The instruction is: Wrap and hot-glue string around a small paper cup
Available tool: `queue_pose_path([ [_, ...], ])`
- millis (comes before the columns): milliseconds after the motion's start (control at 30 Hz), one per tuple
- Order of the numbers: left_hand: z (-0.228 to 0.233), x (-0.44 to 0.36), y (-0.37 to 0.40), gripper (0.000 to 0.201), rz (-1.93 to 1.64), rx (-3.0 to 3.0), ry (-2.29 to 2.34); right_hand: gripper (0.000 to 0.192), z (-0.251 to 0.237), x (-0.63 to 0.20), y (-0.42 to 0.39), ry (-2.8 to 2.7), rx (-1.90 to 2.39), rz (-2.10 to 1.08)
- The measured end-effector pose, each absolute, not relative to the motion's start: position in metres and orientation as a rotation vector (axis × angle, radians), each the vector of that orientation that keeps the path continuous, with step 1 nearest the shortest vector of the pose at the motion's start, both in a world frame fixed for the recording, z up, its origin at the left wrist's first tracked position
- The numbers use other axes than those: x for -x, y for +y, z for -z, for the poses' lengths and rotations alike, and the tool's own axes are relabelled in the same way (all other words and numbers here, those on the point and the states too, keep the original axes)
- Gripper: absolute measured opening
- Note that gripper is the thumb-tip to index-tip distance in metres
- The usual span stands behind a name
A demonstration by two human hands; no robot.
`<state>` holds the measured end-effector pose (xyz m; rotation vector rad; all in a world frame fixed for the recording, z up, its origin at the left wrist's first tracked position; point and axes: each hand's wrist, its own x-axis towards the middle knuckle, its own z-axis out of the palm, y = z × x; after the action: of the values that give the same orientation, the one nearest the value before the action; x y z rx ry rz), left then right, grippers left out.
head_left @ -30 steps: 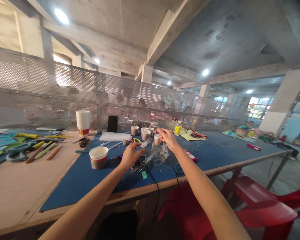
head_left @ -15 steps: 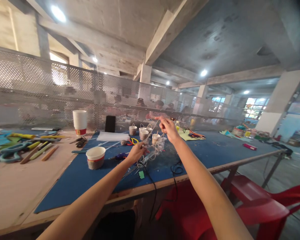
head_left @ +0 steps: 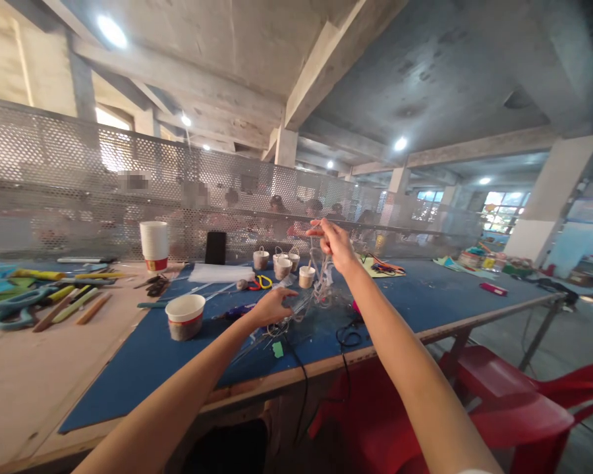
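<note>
My right hand is raised above the blue mat, its fingertips pinched on a thin light string. From it a loose tangle of string hangs down toward the mat. Lower and to the left, my left hand has its thumb and fingers apart and holds nothing I can see. It is beside the lower end of the tangle, over some thin clear sticks. Just behind the tangle stands a small cup with a stick in it. More small cups with string loops, among them a grey one, are farther back.
A larger paper cup stands left on the mat, with a cup stack behind it. Scissors and a black phone lie farther back. Tools cover the left table. A black cord crosses the front edge by a red chair.
My right hand has risen slightly, drawing the string tangle upward. My left hand has let go of the string and opened its fingers.
</note>
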<state>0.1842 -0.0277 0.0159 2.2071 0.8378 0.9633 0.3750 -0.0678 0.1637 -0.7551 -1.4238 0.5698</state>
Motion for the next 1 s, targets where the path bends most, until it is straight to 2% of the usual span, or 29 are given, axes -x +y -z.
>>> queue_pose_path([
  [100,-0.035,-0.182,-0.037,0.013,-1.018,-2.18,0.858,0.05,-0.152,-0.372,-0.064,-1.539,0.828,-0.612],
  [167,-0.049,-0.179,-0.042,0.013,-1.092,-2.129,0.867,0.05,-0.143,-0.371,-0.061,-1.581,0.855,-0.636],
  [200,-0.055,-0.177,-0.043,0.021,-1.132,-2.096,0.856,0.05,-0.14,-0.37,-0.06,-1.596,0.867,-0.65],
  [267,-0.065,-0.175,-0.045,0.051,-1.187,-2.01,0.829,0.048,-0.133,-0.369,-0.058,-1.621,0.879,-0.683],
  [333,-0.073,-0.175,-0.047,0.06,-1.195,-1.911,0.799,0.046,-0.128,-0.367,-0.057,-1.654,0.874,-0.716],
  [467,-0.075,-0.178,-0.047,0.052,-1.096,-1.752,0.715,0.047,-0.125,-0.361,-0.055,-1.661,0.857,-0.747],
  [600,-0.056,-0.184,-0.043,0.032,-1.002,-1.684,0.706,0.049,-0.13,-0.358,-0.054,-1.573,0.842,-0.708],
  [833,-0.017,-0.187,-0.03,0.035,-0.941,-1.636,0.805,0.054,-0.144,-0.366,-0.058,-1.404,0.812,-0.54],
  [1000,-0.001,-0.188,-0.028,0.021,-0.88,-1.669,0.869,0.051,-0.154,-0.371,-0.062,-1.363,0.806,-0.467],
])
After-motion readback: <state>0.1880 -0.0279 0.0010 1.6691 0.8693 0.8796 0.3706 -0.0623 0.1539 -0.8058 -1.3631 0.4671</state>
